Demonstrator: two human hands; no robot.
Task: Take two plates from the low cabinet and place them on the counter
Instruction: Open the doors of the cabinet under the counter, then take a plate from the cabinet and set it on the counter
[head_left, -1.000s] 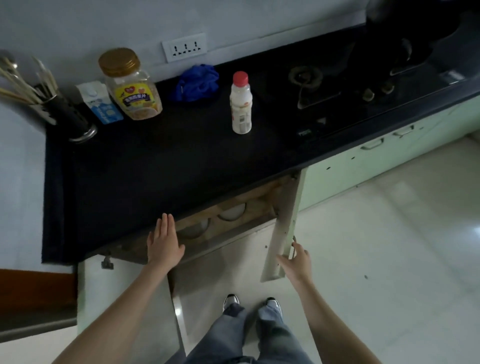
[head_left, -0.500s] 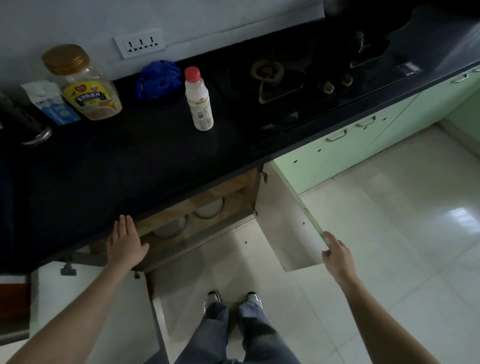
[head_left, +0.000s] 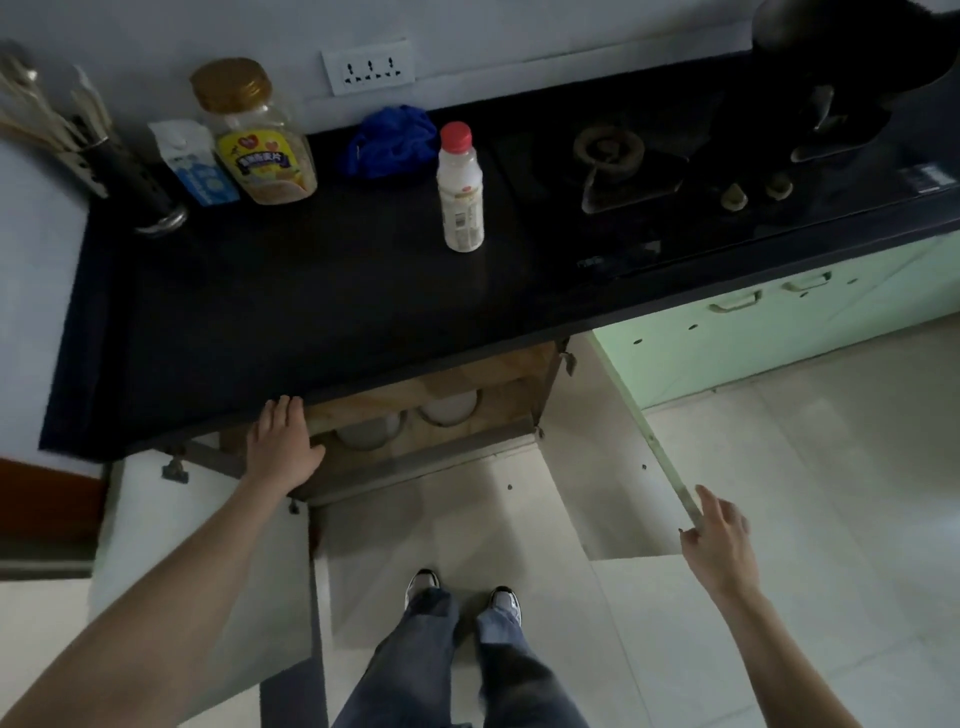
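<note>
Plates (head_left: 370, 434) half hidden under counter (head_left: 311, 317); left hand (head_left: 283, 448) flat, empty; right hand (head_left: 721, 538) spread, perhaps touching door (head_left: 597, 457).

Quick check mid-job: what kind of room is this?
Most likely a home kitchen: a gas hob set in a dark counter, green cabinet doors below, and plates inside the open low cabinet.

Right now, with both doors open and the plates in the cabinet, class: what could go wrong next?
The plates sit back under the counter overhang, only partly in view; lifted out, one may knock its edge.
The right door stands wide open beside the legs; stepping in could bump it.
The bottle stands upright on the counter; a plate set near it might topple it.
</note>
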